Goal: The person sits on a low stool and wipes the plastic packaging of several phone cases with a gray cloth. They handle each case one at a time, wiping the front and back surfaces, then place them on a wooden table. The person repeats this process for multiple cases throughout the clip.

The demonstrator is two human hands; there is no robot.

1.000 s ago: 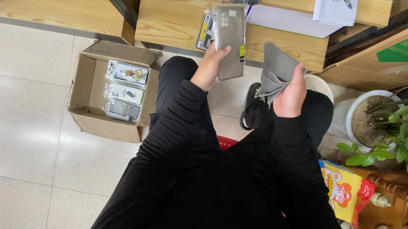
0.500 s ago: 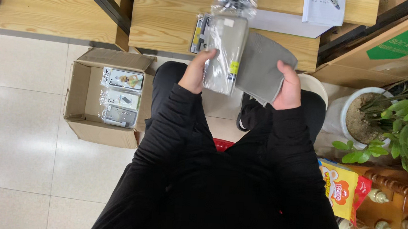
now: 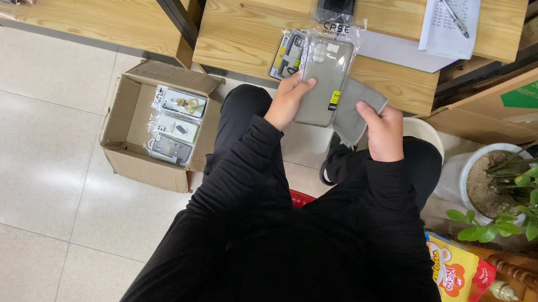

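Note:
My left hand (image 3: 289, 100) holds a grey phone case in a clear plastic bag (image 3: 324, 79) upright in front of me. My right hand (image 3: 381, 128) grips a grey cloth (image 3: 354, 113) that touches the case's right edge. Both hands are over my knees, near the edge of a wooden table (image 3: 239, 42). Another packaged phone case (image 3: 287, 56) lies on the table just behind the held one.
An open cardboard box (image 3: 129, 119) with packaged phone cases stands on the tiled floor at my left. A paper sheet with a pen (image 3: 450, 22) lies on the table. A potted plant (image 3: 519, 187) and a yellow snack bag (image 3: 456, 274) are at my right.
My hands came together: the cloth, held apart at first, now lies against the case. The case has moved slightly right and up toward the table.

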